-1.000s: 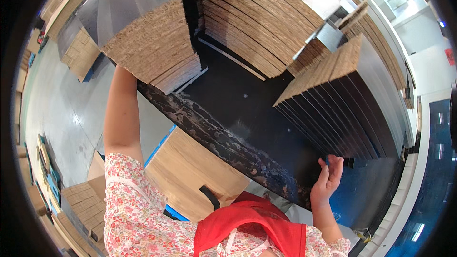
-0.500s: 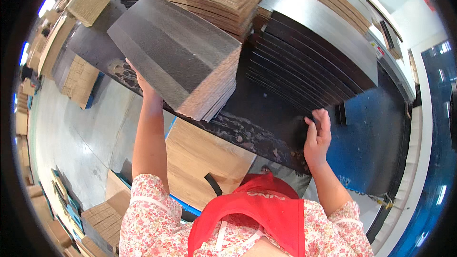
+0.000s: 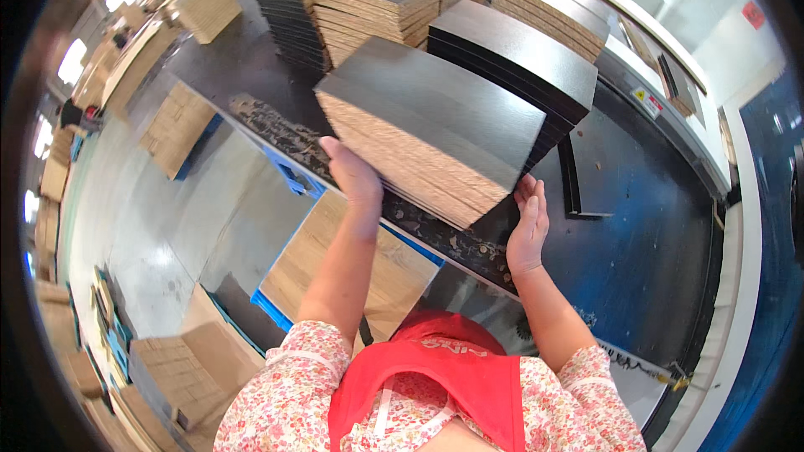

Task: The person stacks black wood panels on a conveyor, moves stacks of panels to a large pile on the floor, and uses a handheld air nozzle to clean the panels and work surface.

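A stack of dark-topped boards [image 3: 427, 155] lies on the black work table, its raw particleboard edges toward me. Flat against its near left edge is my left hand [image 3: 356, 174], pushing on the boards rather than wrapped round them; some of its fingers are hard to make out. At the stack's right near corner, my right hand [image 3: 528, 222] rests with fingers stretched upward and the thumb apart. Right behind the boards stands a second stack with black edges [image 3: 519, 50], partly covered by the first.
The black table [image 3: 645, 234] has a worn front edge. On it, a narrow black strip [image 3: 571, 176] lies to the right, and more board stacks [image 3: 368, 12] stand at the back. Below the edge is a wood-coloured panel stack [image 3: 314, 259] on blue supports. A white machine frame [image 3: 662, 109] borders the right.
The near stack has turned and shifted right, so its long raw edge now faces me. My left hand has moved right along with it; my right hand has come in to its right corner.
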A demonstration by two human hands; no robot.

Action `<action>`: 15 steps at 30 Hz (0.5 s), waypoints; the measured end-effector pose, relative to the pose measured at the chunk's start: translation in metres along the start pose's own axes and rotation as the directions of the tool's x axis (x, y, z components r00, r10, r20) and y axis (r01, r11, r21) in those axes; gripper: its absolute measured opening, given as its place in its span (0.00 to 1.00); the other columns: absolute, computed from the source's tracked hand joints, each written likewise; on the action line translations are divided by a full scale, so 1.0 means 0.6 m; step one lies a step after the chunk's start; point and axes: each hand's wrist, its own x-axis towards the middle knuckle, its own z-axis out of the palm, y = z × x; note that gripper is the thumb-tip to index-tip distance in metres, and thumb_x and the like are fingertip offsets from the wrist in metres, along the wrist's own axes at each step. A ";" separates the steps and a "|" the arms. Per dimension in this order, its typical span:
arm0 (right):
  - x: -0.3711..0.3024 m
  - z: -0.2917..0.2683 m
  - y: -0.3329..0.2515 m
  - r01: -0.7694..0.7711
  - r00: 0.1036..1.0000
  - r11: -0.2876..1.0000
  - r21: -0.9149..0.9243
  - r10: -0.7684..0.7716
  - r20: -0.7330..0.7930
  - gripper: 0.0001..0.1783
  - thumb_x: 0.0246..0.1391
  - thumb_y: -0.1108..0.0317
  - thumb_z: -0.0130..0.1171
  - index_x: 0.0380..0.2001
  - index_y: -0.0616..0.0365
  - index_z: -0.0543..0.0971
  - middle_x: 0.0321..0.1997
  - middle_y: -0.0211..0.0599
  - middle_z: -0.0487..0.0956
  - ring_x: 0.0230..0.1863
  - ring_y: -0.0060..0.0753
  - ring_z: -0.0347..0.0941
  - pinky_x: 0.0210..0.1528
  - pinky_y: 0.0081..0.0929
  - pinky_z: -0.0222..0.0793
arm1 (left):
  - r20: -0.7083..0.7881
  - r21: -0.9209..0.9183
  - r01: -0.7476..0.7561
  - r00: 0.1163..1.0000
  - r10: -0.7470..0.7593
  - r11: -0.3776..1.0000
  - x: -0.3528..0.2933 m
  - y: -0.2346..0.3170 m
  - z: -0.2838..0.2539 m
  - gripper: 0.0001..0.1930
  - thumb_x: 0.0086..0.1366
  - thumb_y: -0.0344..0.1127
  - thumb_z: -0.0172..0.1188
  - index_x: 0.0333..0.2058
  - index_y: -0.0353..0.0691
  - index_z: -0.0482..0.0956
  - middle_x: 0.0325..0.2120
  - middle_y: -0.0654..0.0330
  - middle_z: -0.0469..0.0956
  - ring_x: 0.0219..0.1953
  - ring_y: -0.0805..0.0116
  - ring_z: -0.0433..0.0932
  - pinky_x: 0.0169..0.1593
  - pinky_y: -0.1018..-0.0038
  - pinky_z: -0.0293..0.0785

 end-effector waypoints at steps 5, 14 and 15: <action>0.007 0.026 -0.025 -0.062 0.998 0.975 0.215 0.061 0.008 0.30 0.72 0.56 0.32 0.64 0.73 0.59 0.66 0.49 0.65 0.68 0.40 0.60 0.70 0.35 0.50 | -0.114 0.220 0.255 0.965 -0.235 0.942 -0.047 0.003 0.034 0.42 0.72 0.62 0.28 0.41 0.25 0.80 0.39 0.41 0.81 0.47 0.52 0.78 0.54 0.64 0.69; 0.024 0.011 -0.044 -0.049 0.999 0.997 0.054 0.050 -0.017 0.22 0.66 0.62 0.36 0.52 0.68 0.71 0.52 0.43 0.73 0.55 0.36 0.66 0.61 0.35 0.57 | 0.338 0.441 -0.291 0.930 0.143 0.849 -0.215 0.073 -0.212 0.19 0.73 0.44 0.46 0.44 0.33 0.79 0.38 0.49 0.80 0.43 0.58 0.78 0.49 0.68 0.71; 0.020 0.014 -0.051 -0.035 0.999 0.999 0.002 0.035 -0.002 0.22 0.66 0.63 0.35 0.49 0.69 0.72 0.50 0.44 0.74 0.54 0.37 0.66 0.61 0.35 0.57 | 0.396 0.534 -0.298 0.915 0.077 0.792 -0.245 0.075 -0.278 0.18 0.72 0.42 0.47 0.43 0.33 0.79 0.36 0.48 0.80 0.41 0.55 0.79 0.47 0.66 0.72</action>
